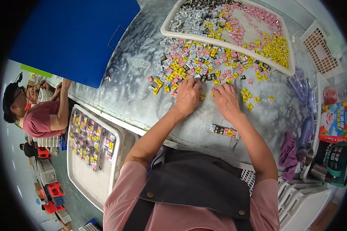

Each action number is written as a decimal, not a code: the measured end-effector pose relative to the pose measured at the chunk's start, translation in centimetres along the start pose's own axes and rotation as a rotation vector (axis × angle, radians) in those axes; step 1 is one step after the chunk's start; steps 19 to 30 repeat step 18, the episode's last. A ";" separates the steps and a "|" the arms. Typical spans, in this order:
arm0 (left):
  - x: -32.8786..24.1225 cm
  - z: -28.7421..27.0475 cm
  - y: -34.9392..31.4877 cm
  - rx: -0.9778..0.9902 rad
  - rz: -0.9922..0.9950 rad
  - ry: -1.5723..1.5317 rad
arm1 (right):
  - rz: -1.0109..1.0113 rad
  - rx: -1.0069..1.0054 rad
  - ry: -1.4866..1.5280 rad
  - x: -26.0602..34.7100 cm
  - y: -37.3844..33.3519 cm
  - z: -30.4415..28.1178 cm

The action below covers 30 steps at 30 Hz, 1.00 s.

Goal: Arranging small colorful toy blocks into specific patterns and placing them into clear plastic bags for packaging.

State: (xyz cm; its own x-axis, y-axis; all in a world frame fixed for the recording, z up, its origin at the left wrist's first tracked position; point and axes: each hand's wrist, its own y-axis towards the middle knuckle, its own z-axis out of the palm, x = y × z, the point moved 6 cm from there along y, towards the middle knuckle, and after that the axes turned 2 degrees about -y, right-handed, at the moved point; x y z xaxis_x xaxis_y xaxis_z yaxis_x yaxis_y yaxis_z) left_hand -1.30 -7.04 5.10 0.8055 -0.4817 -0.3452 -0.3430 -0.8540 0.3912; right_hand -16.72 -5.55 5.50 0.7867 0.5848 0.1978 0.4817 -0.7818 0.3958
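A loose heap of small rectangular pieces [181,65] in pink, yellow, black and silver lies on the grey table [162,119]. At its near edge my left hand [187,96] reaches in, fingers bent and close together, tips down among the pieces. My right hand [228,102] is just to its right, its fingers also curled down onto the near edge. What either hand's fingertips hold is hidden. A yellow piece [202,97] lies between the hands. Nearer me, by my right forearm, sits a short row of pieces [224,131], black at the left end and mostly pink further right.
Behind the heap a white tray [227,44] holds more pieces sorted loosely by colour. At left, another white tray [92,184] bears filled clear packs [90,140]. A blue board [77,38] covers the far left; a co-worker [46,119] is beyond. A purple cloth [288,154] lies right.
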 end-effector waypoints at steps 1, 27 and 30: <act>-0.1 0.0 -0.1 -0.006 0.016 -0.014 | -0.001 0.000 0.002 0.1 0.1 0.1; -2.4 1.7 0.5 0.341 -0.046 -0.214 | 0.199 0.181 0.110 -2.4 -1.0 -1.6; -2.4 1.7 0.5 0.341 -0.046 -0.214 | 0.199 0.181 0.110 -2.4 -1.0 -1.6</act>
